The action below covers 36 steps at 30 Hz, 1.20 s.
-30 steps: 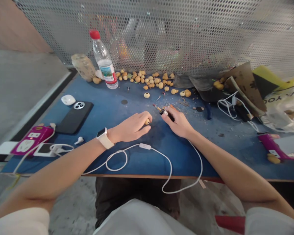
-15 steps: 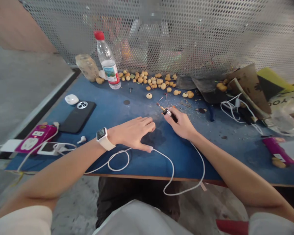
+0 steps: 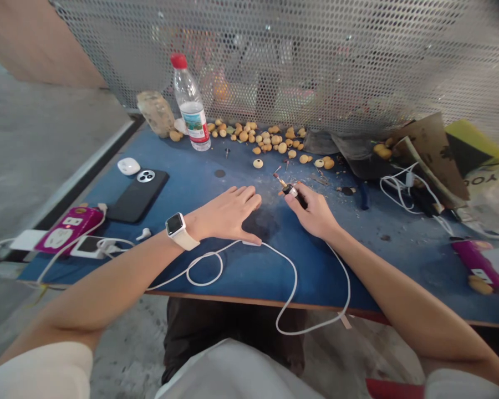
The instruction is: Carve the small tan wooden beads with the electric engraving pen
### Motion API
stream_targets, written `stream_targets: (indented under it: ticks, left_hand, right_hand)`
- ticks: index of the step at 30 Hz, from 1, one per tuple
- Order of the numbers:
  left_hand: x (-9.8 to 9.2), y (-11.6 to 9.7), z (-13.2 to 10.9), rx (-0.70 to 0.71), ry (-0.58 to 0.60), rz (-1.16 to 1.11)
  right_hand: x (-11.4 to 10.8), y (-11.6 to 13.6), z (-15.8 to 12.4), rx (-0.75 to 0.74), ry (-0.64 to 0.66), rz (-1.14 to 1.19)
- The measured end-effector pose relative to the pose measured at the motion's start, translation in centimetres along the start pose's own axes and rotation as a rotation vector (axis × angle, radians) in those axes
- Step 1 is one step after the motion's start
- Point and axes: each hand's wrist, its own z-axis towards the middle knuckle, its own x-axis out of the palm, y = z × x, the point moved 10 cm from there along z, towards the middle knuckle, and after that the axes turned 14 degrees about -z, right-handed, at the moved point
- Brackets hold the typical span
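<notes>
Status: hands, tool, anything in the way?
Right hand grips black tool. Left hand palm-down, thumb at inline switch, underside hidden. Possible snag: slack white cord.

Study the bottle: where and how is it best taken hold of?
Probably best: grip the bottle around its label, coming level from the near side. It stands upright, its round shape suits a wraparound grip, the screen rises behind and yellow balls lie to its right.

Red-capped bottle point(image 3: 195, 126) stands before mesh point(image 3: 336, 61). Phone point(image 3: 141, 197) lies back-up on counter point(image 3: 183, 180); white case point(image 3: 128, 165) just beside its top, earbud point(image 3: 143, 234) near its lower end. Purple power strip point(image 3: 72, 223) far left. Cardboard point(image 3: 426, 147), plastic bag point(image 3: 488, 199) at right.
</notes>
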Motion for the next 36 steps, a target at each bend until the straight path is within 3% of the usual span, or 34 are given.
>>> stream_targets:
  ticks: [8, 14, 17, 23, 31, 36]
  left_hand:
    - [-1.5, 0.4, -0.1, -0.010, -0.028, 0.017]
    - [0.8, -2.0, -0.2, 0.126, 0.178, 0.023]
    - [1.3, -2.3, 0.0, 0.140, 0.186, 0.089]
    - [0.7, -2.1, 1.1, 0.084, 0.143, 0.221]
    - [-1.1, -0.3, 0.0, -0.020, 0.132, -0.009]
    - [-1.1, 1.3, -0.2, -0.146, 0.103, 0.056]
  right_hand:
    - [-0.2, -0.3, -0.3, 0.015, 0.004, -0.005]
    - [-0.1, -0.3, -0.3, 0.020, -0.008, -0.001]
    - [-0.1, -0.6, -0.1, 0.026, -0.019, -0.009]
    - [0.0, -1.5, 0.4, 0.034, -0.012, -0.099]
    - [0.8, -1.7, 0.8, -0.026, -0.016, -0.234]
    - [0.7, -1.6, 0.9, -0.018, -0.003, -0.208]
